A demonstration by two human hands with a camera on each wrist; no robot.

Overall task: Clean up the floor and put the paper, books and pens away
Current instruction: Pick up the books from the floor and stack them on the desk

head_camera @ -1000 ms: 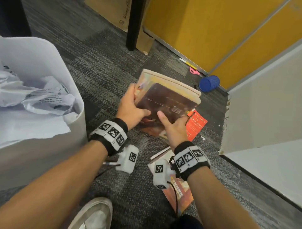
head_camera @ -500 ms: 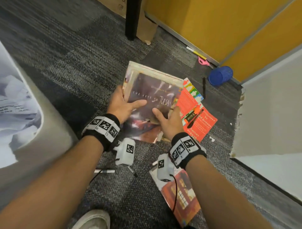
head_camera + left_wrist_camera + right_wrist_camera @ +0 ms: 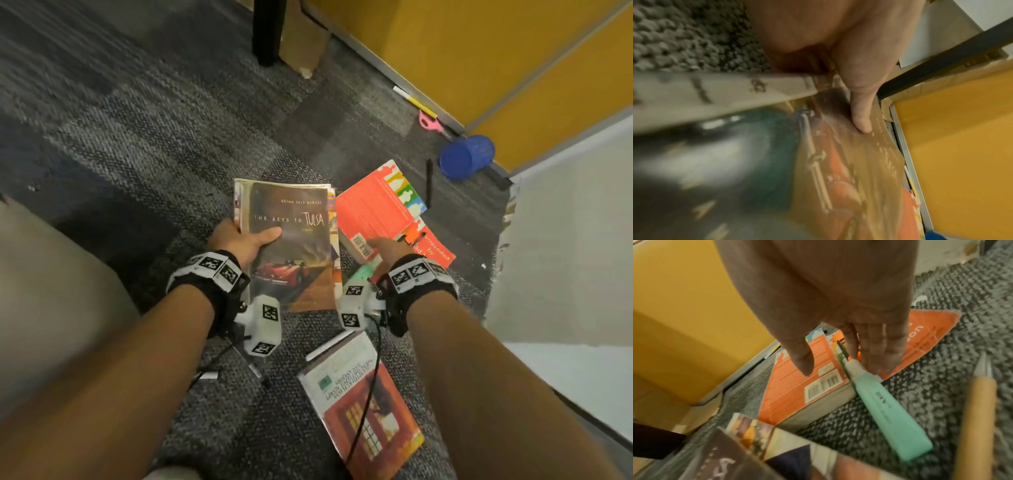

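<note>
My left hand (image 3: 245, 240) grips a small stack of books by its left edge, thumb (image 3: 861, 116) pressed on the top cover, "The Keys to Tulsa" (image 3: 291, 246). To the right, an orange book (image 3: 373, 209) lies spread face down on the carpet. My right hand (image 3: 385, 246) hovers over its near corner with straight fingers (image 3: 877, 345), holding nothing. A mint highlighter (image 3: 885, 404) lies just below those fingers against the orange book (image 3: 809, 386). Another book with a red cover (image 3: 366, 407) lies near my right forearm.
A blue cup (image 3: 466, 156) lies on its side by the yellow wall, with a black pen (image 3: 428, 181), pink scissors (image 3: 430, 121) and a yellow pen (image 3: 414, 101) nearby. A white bin (image 3: 51, 291) stands at left, a white cabinet (image 3: 565, 240) at right.
My right hand has let go of the stack and moved right, over the orange book. The left hand now holds the stack alone. The view has swung away from the bin.
</note>
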